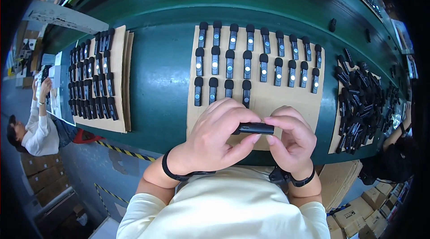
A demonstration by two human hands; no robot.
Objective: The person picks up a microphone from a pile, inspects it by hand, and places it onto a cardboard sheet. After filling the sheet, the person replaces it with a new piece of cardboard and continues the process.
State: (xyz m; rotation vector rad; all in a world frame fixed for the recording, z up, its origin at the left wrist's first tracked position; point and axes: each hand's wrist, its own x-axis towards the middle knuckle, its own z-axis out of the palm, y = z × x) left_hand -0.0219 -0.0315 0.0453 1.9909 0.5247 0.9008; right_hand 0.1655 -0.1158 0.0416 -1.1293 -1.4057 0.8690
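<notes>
Between both hands is a small black clip-on microphone (pixel 257 128), lying sideways with a port on the side facing me. My left hand (pixel 215 133) is closed in a pinch around its left part, covering much of that end. At the other end, the thumb and forefinger of my right hand (pixel 291 136) press on it. Beneath and beyond my hands lies a cardboard sheet (pixel 286 102) bearing rows of similar microphones (pixel 230 63) with dark foam tips, many showing a small lit spot. The nearest row is partly hidden by my left hand.
At left on the green table (pixel 156 68), stacked cardboard sheets (pixel 121 82) carry more microphones in rows. A loose heap of microphones (pixel 358 104) lies on cardboard at right. Co-workers, one in a white top (pixel 41 136), are at both sides. Boxes (pixel 358 214) stand at lower right.
</notes>
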